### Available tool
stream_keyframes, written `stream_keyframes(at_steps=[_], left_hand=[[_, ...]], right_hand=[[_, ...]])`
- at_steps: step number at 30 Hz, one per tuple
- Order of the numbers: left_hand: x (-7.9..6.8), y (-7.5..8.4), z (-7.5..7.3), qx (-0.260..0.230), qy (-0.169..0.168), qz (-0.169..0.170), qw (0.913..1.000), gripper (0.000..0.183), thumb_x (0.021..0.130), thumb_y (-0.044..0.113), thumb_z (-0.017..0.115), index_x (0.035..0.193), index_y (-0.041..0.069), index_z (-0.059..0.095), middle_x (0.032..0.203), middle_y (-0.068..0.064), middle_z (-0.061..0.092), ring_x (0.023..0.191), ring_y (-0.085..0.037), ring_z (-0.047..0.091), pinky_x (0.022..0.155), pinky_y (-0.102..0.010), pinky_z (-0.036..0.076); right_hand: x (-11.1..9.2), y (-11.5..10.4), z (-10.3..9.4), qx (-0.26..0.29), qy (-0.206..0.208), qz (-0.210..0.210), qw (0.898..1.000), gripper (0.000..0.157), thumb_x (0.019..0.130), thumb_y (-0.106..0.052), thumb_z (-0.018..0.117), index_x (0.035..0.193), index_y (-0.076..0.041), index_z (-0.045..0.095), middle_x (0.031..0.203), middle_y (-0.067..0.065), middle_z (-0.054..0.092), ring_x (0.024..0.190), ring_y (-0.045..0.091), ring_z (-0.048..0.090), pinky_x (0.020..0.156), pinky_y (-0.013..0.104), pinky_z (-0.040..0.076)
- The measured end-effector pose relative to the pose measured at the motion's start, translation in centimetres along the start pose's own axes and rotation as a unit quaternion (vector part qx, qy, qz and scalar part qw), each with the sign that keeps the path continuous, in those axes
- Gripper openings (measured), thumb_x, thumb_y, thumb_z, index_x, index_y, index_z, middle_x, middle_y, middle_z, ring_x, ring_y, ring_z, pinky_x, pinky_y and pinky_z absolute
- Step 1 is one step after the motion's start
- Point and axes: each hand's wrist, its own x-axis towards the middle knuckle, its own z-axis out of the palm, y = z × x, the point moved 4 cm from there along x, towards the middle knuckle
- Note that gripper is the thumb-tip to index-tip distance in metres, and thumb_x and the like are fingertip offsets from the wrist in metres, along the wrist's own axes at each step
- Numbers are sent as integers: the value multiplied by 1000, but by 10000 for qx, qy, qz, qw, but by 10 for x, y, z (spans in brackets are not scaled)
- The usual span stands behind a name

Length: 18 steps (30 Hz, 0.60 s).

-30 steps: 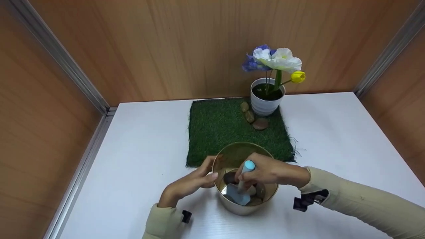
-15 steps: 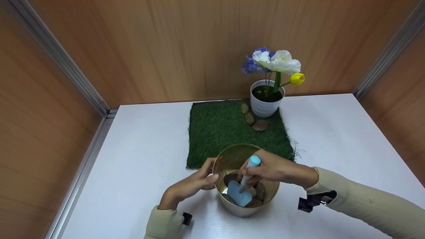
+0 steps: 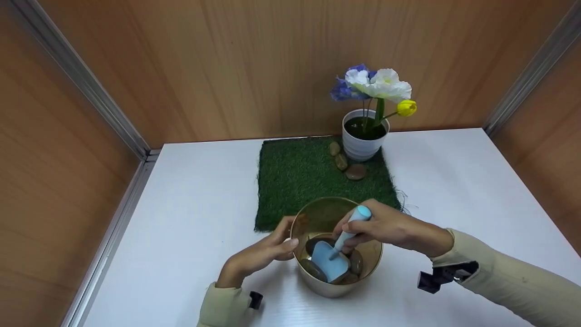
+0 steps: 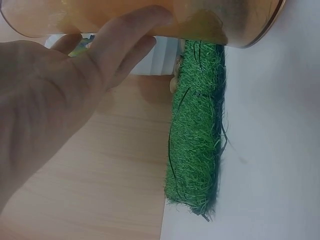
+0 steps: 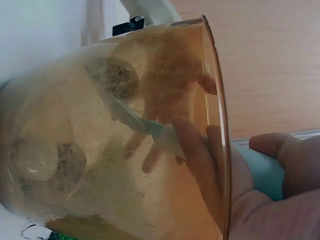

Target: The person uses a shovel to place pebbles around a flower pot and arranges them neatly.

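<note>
Wood walls (image 3: 254, 68) and a white table (image 3: 204, 190): digging for stones (image 3: 313, 270) in a tub (image 3: 327, 289)

The right hand (image 3: 383, 227) grips the scoop (image 3: 327, 261) by its round handle. The blade, pale blue and wide, is down inside the tub, among the stones. The left hand (image 3: 263, 250) has its fingers nearly straight against the outside of the tub, and its thumb is by the rim. The tub is round, shiny and see-through gold, with thin walls.

This looks like the part where a stone gets worked onto the scoop. Next, I think, the blade needs to slide under one, tip level and come up slowly. These stones look smooth and round, so one could roll off.

Behind the tub lies a mat (image 3: 290, 172) of green, fuzzy fake grass with stringy edges. A white pot (image 3: 363, 147) with ridges stands on its back corner. It holds purple, white and yellow flowers (image 3: 386, 84). Three brown stones sit beside the pot.
</note>
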Motion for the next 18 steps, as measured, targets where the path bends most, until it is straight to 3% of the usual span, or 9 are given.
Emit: stream_keyframes(at_steps=[18], left_hand=[[1, 0, 0, -37, 28, -43, 10000, 49, 99, 35, 43, 140, 22, 22, 150, -2, 17, 136, -27, 22, 93, -44, 42]], right_hand=[[-14, 4, -14, 998, -101, -52, 9949, 30, 96, -10, 49, 113, 13, 58, 116, 31, 55, 94, 38, 62, 86, 40, 47]])
